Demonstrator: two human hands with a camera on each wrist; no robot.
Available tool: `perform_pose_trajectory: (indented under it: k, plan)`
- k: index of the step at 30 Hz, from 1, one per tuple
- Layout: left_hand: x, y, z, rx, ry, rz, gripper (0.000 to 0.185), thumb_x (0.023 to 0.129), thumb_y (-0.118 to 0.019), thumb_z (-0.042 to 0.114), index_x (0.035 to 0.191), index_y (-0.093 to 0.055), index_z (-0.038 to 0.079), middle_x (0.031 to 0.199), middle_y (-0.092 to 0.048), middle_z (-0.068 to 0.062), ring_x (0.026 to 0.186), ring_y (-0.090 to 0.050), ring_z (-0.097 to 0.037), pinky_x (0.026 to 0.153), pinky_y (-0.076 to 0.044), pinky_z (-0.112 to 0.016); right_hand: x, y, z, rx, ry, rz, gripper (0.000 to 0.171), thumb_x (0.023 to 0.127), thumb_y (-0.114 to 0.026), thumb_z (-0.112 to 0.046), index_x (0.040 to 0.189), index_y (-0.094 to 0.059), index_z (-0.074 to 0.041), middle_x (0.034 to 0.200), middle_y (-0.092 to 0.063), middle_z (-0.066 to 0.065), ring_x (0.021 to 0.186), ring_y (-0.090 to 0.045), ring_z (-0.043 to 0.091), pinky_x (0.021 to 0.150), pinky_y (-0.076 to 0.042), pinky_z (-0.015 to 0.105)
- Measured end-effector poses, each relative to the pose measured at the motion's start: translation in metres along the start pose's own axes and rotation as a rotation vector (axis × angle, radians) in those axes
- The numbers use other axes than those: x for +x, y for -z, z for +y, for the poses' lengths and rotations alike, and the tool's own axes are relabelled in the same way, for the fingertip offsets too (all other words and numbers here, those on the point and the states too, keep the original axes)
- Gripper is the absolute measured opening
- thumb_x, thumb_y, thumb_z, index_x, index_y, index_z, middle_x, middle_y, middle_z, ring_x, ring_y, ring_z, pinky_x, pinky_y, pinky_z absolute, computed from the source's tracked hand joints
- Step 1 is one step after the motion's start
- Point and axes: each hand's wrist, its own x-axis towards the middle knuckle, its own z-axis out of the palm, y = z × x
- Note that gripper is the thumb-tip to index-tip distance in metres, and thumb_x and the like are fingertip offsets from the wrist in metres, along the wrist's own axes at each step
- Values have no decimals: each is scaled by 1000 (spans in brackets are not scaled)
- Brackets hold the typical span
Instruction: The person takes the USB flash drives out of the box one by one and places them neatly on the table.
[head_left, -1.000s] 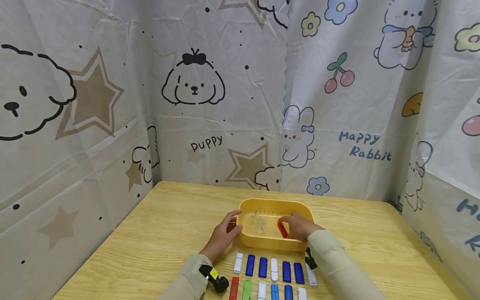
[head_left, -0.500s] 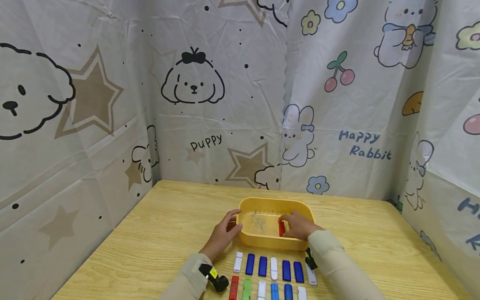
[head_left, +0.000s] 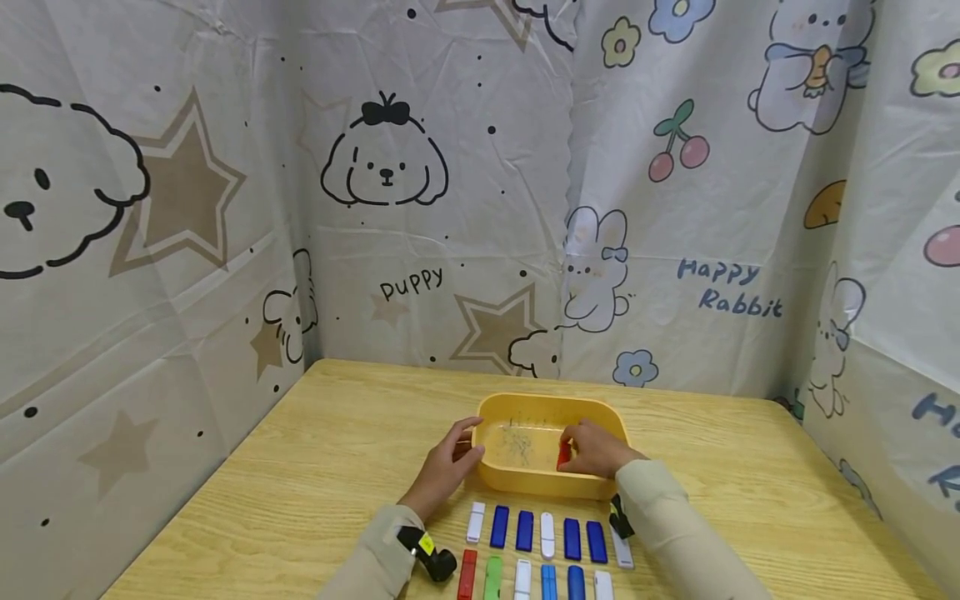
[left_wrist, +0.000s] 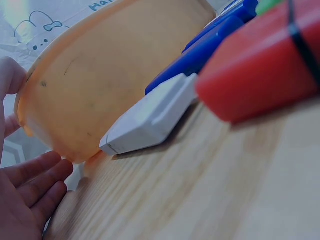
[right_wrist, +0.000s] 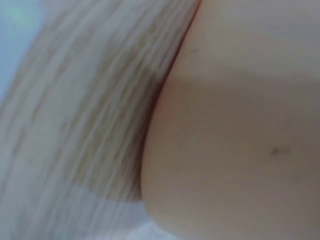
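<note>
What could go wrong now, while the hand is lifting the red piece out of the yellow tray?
The right hand pinches the red piece by little of it; it may slip back into the yellow tray. The sleeve hangs over the row of sticks and may knock them out of line.

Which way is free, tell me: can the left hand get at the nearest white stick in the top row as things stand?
Probably yes. The left hand rests on the yellow tub's left wall, holding nothing else, and the white stick lies on bare table just beside its wrist, with nothing between them.
</note>
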Motion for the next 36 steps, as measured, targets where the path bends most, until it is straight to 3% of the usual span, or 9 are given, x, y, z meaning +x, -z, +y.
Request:
perform_pose_trajectory:
  k: [4, 11, 20, 30, 36]
  plan:
    - [2, 0, -2, -6, 10, -2, 48, 99, -54, 27, 144, -42, 14, 135, -49, -26, 118, -52, -34, 97, -45, -47, -1, 0, -2, -2, 10, 19, 35, 74, -82, -29, 94, -67, -4, 78, -54, 1, 74, -50, 17, 70, -46, 33]
    - [18, -10, -42, -1, 21, 29, 46, 98, -54, 29, 143, -42, 27, 136, -49, -18, 118, -52, -30, 98, -45, -47, -1, 0, -2, 76, -46, 43, 36, 72, -81, -30, 94, -69, -3, 73, -59, -1, 67, -54, 15, 64, -49, 29]
    - [18, -10, -43, -2, 33, 34, 47, 97, -55, 33, 142, -43, 29, 136, -50, -16, 118, -53, -27, 98, -45, -46, -4, 5, -3, 179, -81, 116, 30, 75, -78, -32, 90, -67, -8, 73, -60, -2, 67, -54, 16, 63, -48, 28]
    - [20, -9, -46, -8, 2, 25, 48, 98, -55, 24, 144, -42, 17, 135, -49, -25, 116, -53, -33, 96, -46, -49, -17, 22, -6, 184, 10, 258, 27, 73, -77, -30, 87, -67, -10, 79, -59, 2, 71, -50, 16, 64, -45, 29]
    - [21, -9, -48, 18, -7, 32, 48, 98, -56, 26, 143, -43, 22, 132, -52, -19, 115, -54, -28, 96, -46, -45, -35, 31, -11, 161, 63, 268, 28, 72, -78, -29, 90, -66, -11, 83, -60, 5, 76, -52, 19, 69, -46, 30]
